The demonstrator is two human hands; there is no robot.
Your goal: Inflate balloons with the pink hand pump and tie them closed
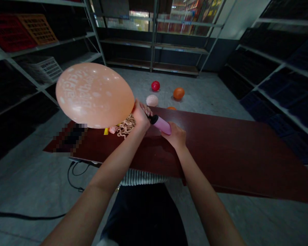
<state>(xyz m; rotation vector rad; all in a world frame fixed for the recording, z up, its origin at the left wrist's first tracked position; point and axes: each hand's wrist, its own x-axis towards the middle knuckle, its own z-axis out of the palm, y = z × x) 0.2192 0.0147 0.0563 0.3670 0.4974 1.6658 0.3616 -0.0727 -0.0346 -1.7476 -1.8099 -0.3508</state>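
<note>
A large, peach-coloured balloon [94,95] with white "Happy Birthday" print swells out to the left above the table. My left hand [141,116] is closed around its neck, at the nozzle end of a pink balloon pump [162,125] with a black cap. The exact grip on the neck is hidden behind my fingers. My right hand [176,135] is wrapped round the pump's near end. Under the balloon and beside my left wrist lies a heap of beige, curly strands [127,126], with small yellow and pink pieces next to it.
The dark red table [220,147] stretches far to the right. On the floor beyond lie a red balloon [155,86], an orange balloon [179,93] and a pale pink balloon [152,100]. Metal shelves [179,50] with crates surround the space. A black cable [28,216] runs along the floor.
</note>
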